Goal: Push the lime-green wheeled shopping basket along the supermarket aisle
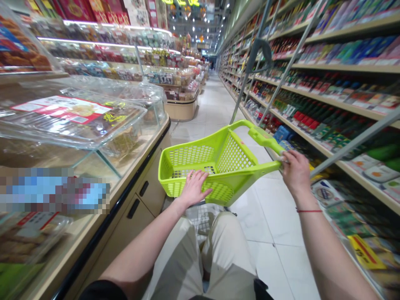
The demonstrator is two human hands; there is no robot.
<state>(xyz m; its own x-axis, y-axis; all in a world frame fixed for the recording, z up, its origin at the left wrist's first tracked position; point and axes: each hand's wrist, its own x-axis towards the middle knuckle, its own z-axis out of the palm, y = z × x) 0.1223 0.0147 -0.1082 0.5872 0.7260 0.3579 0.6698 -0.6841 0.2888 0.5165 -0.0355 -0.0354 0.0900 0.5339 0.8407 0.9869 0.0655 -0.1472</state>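
Lime-green plastic cart [225, 189]: my left grip [194, 186] spread on its rim [231, 173]
Right grip [295, 168]: curled round handle [268, 141]
Yellow rectangular card [366, 252]: "15"

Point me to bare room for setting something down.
Inside the green cart basket, bare mesh shows between its walls, beyond the left hand. Floor tile lies bare between basket and right-side shelves. Those shelves are crowded with goods; the left counter with clear packages.

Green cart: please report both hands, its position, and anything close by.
Left hand open on basket rim. Right hand gripping handle. Cart crosswise; counter close left, shelves right.
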